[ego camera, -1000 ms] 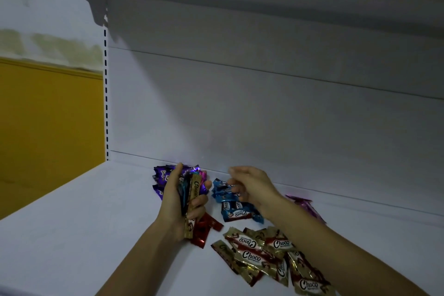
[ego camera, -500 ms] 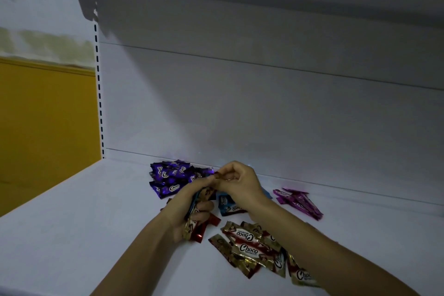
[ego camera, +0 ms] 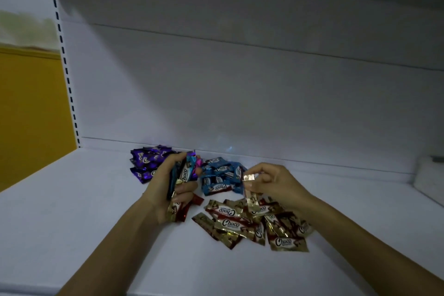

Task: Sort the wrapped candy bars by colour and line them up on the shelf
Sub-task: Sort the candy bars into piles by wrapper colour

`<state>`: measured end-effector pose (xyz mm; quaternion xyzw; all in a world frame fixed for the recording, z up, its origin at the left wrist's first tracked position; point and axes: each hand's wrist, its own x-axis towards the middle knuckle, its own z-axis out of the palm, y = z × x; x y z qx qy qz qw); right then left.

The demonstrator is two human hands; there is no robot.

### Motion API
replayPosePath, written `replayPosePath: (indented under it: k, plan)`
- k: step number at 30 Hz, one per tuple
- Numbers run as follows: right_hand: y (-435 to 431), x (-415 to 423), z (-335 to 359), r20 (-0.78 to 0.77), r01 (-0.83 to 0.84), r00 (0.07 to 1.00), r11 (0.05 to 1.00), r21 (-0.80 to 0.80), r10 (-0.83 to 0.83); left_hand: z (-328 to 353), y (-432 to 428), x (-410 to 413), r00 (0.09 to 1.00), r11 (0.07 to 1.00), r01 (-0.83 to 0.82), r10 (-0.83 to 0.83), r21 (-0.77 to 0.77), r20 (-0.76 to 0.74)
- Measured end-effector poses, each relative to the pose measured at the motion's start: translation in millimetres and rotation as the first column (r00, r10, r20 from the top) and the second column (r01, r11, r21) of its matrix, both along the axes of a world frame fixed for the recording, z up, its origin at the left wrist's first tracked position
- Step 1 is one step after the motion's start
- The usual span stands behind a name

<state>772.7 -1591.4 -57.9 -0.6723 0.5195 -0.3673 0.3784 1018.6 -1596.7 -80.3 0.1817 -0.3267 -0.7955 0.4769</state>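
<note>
My left hand (ego camera: 168, 190) grips a mixed bunch of candy bars (ego camera: 183, 175) upright: gold, blue, red and a pink one. My right hand (ego camera: 274, 182) pinches a single gold bar (ego camera: 249, 193) by its top end, hanging it over the gold pile (ego camera: 254, 226) at the front of the white shelf (ego camera: 72, 211). Against the back wall lies a purple pile (ego camera: 146, 163). A blue pile (ego camera: 219, 176) sits between my two hands.
The shelf's back panel (ego camera: 240, 94) rises right behind the piles. A slotted upright (ego camera: 68, 79) marks the left end, with a yellow wall (ego camera: 31, 108) beyond it. A pale object (ego camera: 430, 175) sits at the far right.
My right hand met the left hand's bunch, pulled one gold bar out, and moved right with it over the gold pile. The pink pile at the right is now hidden.
</note>
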Motion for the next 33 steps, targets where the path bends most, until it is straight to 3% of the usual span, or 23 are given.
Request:
replayPosePath:
  k: [4, 7, 10, 12, 14, 16, 18, 20, 22, 28, 33]
  plan:
    - [4, -8, -11, -0.395, 0.027, 0.914, 0.985, -0.172, -0.094, 3, 6, -8, 1.000, 1.000, 0.014, -0.014, -0.005, -0.021]
    - [4, -3, -8, -0.506, 0.003, 0.847, 0.953, -0.304, -0.164, 2, 6, -9, 0.999, 1.000, -0.019, 0.019, -0.006, -0.038]
    - [6, 7, -3, -0.517, -0.039, 0.842, 0.937, -0.347, -0.157, 1, 4, -6, 0.995, 0.997, -0.070, 0.073, 0.039, -0.064]
    - [11, 23, 2, -0.419, -0.048, 0.900, 0.927, -0.372, -0.122, 1, 3, -5, 0.992, 0.993, -0.089, 0.095, 0.073, -0.081]
    - [19, 47, 6, -0.311, -0.094, 0.950, 0.942, -0.322, -0.011, 2, 3, -4, 0.989, 0.990, -0.115, 0.122, 0.085, -0.080]
    - [26, 74, 7, -0.356, -0.236, 0.926, 0.930, -0.283, 0.127, 1, 3, -3, 0.985, 0.983, -0.152, 0.160, 0.104, -0.069]
    - [28, 96, 5, -0.574, -0.412, 0.803, 0.845, -0.341, 0.160, 2, 3, -1, 0.972, 0.963, -0.222, 0.232, 0.153, -0.048]
    - [25, 110, 3, -0.757, -0.547, 0.653, 0.691, -0.472, 0.000, 3, 4, 2, 0.950, 0.933, -0.300, 0.311, 0.201, -0.026]
    - [21, 116, 2, -0.783, -0.594, 0.601, 0.567, -0.571, -0.159, 4, 4, 4, 0.932, 0.913, -0.345, 0.361, 0.217, -0.036]
    - [20, 108, -4, -0.640, -0.517, 0.748, 0.452, -0.727, -0.175, 8, 7, 3, 0.941, 0.922, -0.278, 0.318, 0.268, -0.118]
    - [23, 102, -10, -0.585, -0.484, 0.781, 0.379, -0.789, -0.220, 7, 5, 2, 0.945, 0.909, -0.308, 0.326, 0.281, -0.019]
